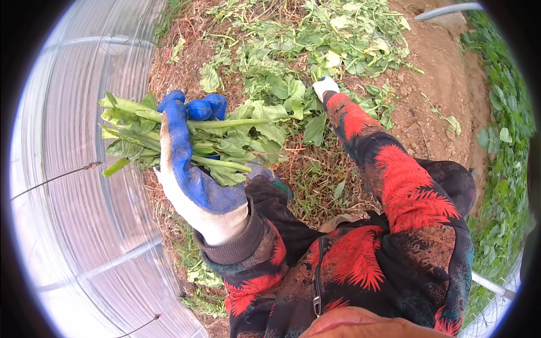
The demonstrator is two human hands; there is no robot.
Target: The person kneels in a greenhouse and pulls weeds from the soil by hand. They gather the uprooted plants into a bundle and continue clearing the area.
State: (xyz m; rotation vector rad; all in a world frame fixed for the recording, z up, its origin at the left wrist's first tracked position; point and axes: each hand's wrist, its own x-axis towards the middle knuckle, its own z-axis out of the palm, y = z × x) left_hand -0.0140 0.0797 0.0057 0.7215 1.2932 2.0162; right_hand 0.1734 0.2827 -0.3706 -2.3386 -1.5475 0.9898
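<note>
My left hand (190, 156), in a white knit glove with a blue coated palm, is closed around a bunch of leafy green stalks (131, 110). The cut-looking stem ends point left and the leaves (262, 126) spread to the right of the fingers. My right hand (326, 86), in a white glove with a little blue showing, reaches far forward to the leafy plants on the ground. Its fingers are mostly hidden, touching a pale green stalk (316, 72); whether they grip it is unclear.
Wilted cut leaves (351, 34) lie over dry straw and soil ahead. Clear plastic sheeting (97, 139) with metal tubes and a cord (55, 181) rises at the left. Bare soil (439, 93) and a strip of green plants (503, 169) run along the right. A shoe (270, 174) is below the bunch.
</note>
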